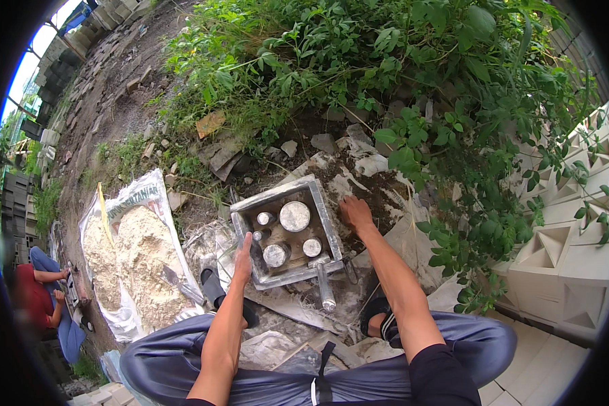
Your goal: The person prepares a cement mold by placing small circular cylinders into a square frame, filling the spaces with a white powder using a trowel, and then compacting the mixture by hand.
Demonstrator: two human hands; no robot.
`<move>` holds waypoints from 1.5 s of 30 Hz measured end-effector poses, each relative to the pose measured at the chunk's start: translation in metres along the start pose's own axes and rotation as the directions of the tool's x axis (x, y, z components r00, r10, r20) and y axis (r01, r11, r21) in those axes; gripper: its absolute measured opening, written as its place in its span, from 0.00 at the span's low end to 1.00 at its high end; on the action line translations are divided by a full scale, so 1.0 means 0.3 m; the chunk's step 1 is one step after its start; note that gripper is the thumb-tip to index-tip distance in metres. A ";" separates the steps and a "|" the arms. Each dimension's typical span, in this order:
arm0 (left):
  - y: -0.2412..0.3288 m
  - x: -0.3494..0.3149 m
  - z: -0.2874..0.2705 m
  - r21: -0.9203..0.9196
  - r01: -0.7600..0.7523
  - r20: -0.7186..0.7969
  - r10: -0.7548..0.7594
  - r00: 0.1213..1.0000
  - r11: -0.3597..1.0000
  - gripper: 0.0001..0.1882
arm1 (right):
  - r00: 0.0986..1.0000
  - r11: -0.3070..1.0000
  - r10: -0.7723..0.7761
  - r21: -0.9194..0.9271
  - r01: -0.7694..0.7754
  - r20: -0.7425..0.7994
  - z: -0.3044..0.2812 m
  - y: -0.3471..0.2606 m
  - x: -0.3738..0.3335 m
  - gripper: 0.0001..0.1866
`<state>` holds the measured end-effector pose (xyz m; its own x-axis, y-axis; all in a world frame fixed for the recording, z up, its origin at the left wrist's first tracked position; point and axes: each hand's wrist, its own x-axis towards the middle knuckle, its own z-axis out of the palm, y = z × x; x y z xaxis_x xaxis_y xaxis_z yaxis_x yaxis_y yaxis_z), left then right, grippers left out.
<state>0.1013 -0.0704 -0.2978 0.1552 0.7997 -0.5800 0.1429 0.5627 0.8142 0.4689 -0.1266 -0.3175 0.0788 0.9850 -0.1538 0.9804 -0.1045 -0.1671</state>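
A square metal mould box [277,278] stands on the ground between my feet. Several round pegs rise inside it, the largest a pale-topped cylinder [294,216]. My left hand [243,259] lies along the box's left wall with its fingers stretched out. Beyond the box's right side, my right hand [356,212] reaches down to dark soil [375,203]; its fingertips are bent downward and partly hidden, so I cannot see whether they hold anything. A metal rod-like handle [325,289] sticks out at the box's near right corner.
To the left, an opened sack [166,193] bears pale powder [142,250] with a trowel [183,284] on it. Leafy plants [446,135] overhang the far right. Pale patterned blocks [555,264] are stacked at right. Another person [37,294] sits at far left.
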 end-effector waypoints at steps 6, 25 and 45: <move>0.129 -0.095 0.076 0.221 -0.091 -0.086 0.112 0.990 0.971 0.41 | 0.982 0.954 0.157 0.242 -0.179 0.106 -0.106 -0.056 -0.015 0.13; 0.123 -0.085 0.029 0.146 -0.048 0.026 0.044 0.999 0.988 0.34 | 0.913 0.883 0.401 0.232 -0.407 0.075 -0.088 -0.084 -0.210 0.14; 0.503 0.344 0.867 0.641 -0.755 0.695 -0.315 0.646 -0.135 0.21 | 0.615 0.037 0.623 0.767 -0.640 0.483 -0.005 -0.239 -0.134 0.20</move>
<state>0.3930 0.0426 -0.2416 0.7348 0.1943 -0.6499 0.4903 -0.8142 0.3109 0.3958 -0.1586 -0.2979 0.5723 0.4740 -0.6692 -0.1531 -0.7400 -0.6550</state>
